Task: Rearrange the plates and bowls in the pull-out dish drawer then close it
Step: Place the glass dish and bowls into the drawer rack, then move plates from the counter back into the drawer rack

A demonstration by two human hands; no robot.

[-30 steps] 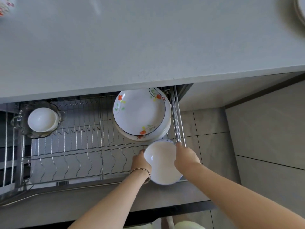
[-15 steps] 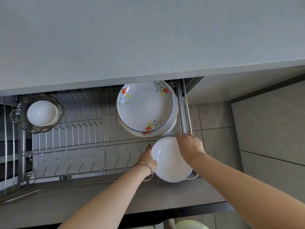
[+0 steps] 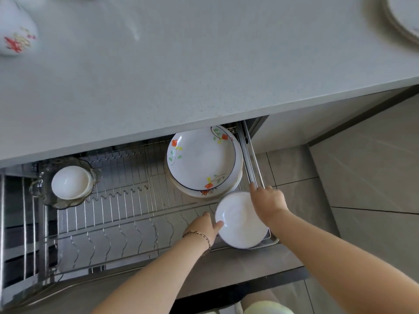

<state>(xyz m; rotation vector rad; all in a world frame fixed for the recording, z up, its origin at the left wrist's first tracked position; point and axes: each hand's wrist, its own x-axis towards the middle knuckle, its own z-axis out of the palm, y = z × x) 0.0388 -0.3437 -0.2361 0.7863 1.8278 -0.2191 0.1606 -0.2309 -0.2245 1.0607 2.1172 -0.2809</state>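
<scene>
Two hands: both were on the white plate [image 3: 240,220] at the front right corner of the pull-out drawer [image 3: 136,225].
Left hand: my left hand [image 3: 205,226] lay against the plate's left rim, thumb tip on the edge, fingers loosely curled; I could not tell how firmly it gripped.
Right hand: my right hand [image 3: 267,200] rested over the plate's far right rim, fingers bent down, one fingertip near the drawer's side rail [image 3: 249,162].
Where the plate was: tilted in the wire rack, just in front of the stack of floral plates [image 3: 204,162], touching or nearly so.
Key relation: the plate sat between my hands, so either could steer it; the empty slots lay to my left.
Other dishes: a white bowl [image 3: 70,182] sat inside a glass bowl [image 3: 90,175] at the drawer's far left, well apart.
Tabletop: the tabletop [image 3: 204,64] overhung the drawer's back.
Writing: none readable; only flower patterns.
Drawer: open, not yet closed.
</scene>
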